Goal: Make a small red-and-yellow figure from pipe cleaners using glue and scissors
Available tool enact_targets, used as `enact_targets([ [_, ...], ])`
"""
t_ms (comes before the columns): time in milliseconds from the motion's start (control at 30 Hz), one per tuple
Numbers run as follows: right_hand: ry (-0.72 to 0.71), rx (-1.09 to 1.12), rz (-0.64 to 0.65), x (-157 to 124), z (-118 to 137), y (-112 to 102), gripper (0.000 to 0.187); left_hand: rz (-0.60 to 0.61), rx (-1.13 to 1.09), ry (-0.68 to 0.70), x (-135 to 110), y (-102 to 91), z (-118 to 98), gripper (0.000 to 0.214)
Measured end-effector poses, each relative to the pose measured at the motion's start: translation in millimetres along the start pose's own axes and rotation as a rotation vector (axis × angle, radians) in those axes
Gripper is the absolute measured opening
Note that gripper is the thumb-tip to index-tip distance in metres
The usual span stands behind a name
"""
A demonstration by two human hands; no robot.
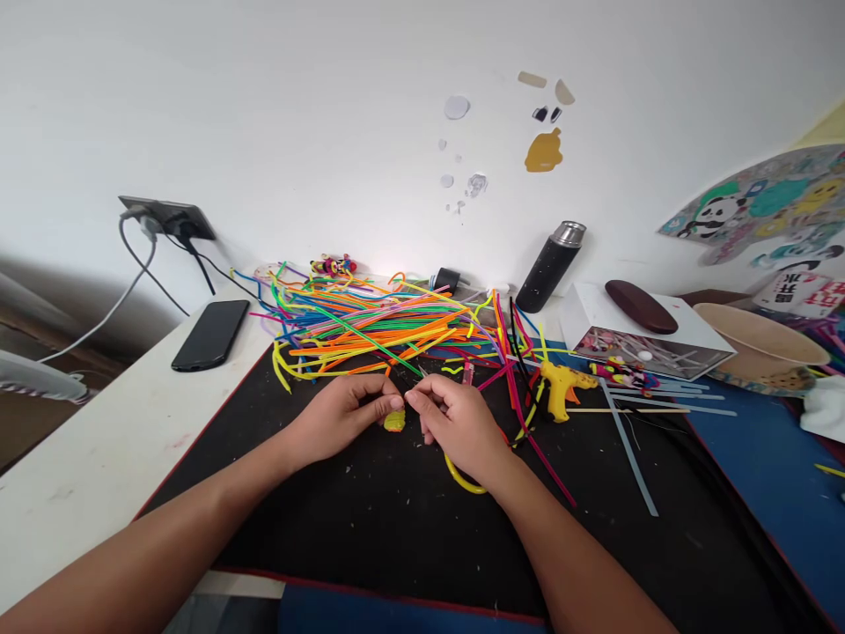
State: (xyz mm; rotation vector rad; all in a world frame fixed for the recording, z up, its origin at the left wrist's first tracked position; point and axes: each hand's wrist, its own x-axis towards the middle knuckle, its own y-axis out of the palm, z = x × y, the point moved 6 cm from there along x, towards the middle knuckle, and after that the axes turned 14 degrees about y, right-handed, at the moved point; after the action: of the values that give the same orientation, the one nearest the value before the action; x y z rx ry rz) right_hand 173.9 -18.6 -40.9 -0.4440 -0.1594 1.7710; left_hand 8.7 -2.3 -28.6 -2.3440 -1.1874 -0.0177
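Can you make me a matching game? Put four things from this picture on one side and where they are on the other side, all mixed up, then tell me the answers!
Things:
1. black phone
2. yellow glue gun
3. small yellow piece
4. dark red case

Places:
A. lying on the black mat
B. on the white tabletop
C. on top of the white box
D. held in the left grip

Right pairs: 1-B, 2-A, 3-D, 4-C
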Motion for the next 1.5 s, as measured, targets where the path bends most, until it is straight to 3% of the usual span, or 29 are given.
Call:
enact_targets([
  [300, -0.177, -0.318, -0.049, -7.1, 16.4, 1.6, 0.02, -0.132, -0.094, -0.071, -0.1, -4.5, 15.3, 0.053],
  [667, -0.007, -0.013, 0.024, -3.8, 6.8, 1.1, 0.024, -0.098, -0.3, -0.103, -0.1, -7.4, 13.3, 0.055],
  [900, -0.014, -0.075, 0.034, -4.2, 11.2, 1.4, 0.026, -0.075, -0.192, -0.051, 0.7, -9.8, 7.9, 0.053],
  [1133, -0.021, -0.203, 0.037, -2.6, 8.8, 3.6, 0.031, -0.068, 0.115, -0.027, 0.2, -12.0, 9.2, 0.049],
  [1367, -0.024, -0.218, 0.022, -1.9, 7.7, 4.0, 0.031, -0.049, -0.012, -0.036, 2.0, -15.0, 12.2, 0.046],
  [1500, -0.02, -0.228, 0.03, -1.7, 7.8, 5.8, 0.03, -0.034, 0.035, -0.045, 2.2, -16.1, 11.7, 0.047],
])
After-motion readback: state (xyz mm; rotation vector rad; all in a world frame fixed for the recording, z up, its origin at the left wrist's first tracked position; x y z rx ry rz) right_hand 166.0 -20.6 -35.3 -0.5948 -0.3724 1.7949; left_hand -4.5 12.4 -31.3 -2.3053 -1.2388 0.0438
